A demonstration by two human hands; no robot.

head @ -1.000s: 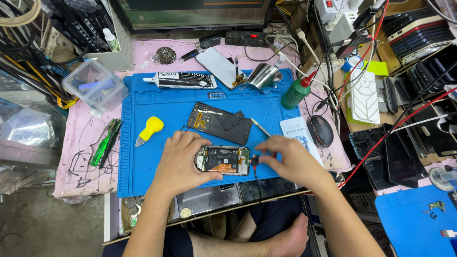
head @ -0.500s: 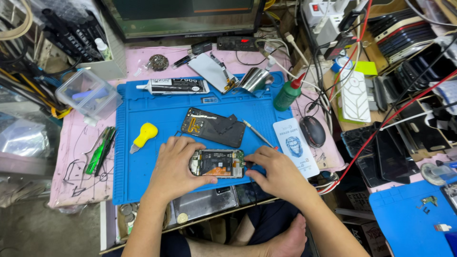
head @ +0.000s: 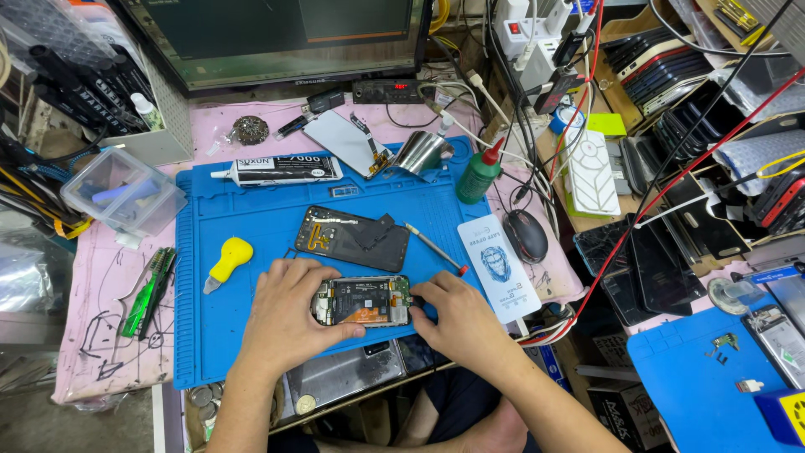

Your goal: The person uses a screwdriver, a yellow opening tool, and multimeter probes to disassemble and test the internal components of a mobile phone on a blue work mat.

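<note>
An opened phone [head: 365, 301] with its circuit board showing lies on the blue work mat [head: 251, 218]. My left hand [head: 289, 315] grips its left end. My right hand [head: 457, 323] holds its right end, fingertips at the edge. The phone's dark back cover [head: 352, 236] lies just beyond it on the mat, with a thin screwdriver [head: 432, 247] to its right.
A yellow-handled tool [head: 226, 262], a glue tube [head: 277, 170], a green bottle [head: 480, 174] and a metal cup [head: 422, 153] sit on the mat. A white card [head: 499, 267] and a mouse [head: 525, 235] lie at right. A monitor [head: 277, 38] stands behind, a clear box [head: 122, 191] at left.
My view has shifted slightly. My right hand has moved in from the phone's upper right onto its right end. The left hand keeps its grip.
</note>
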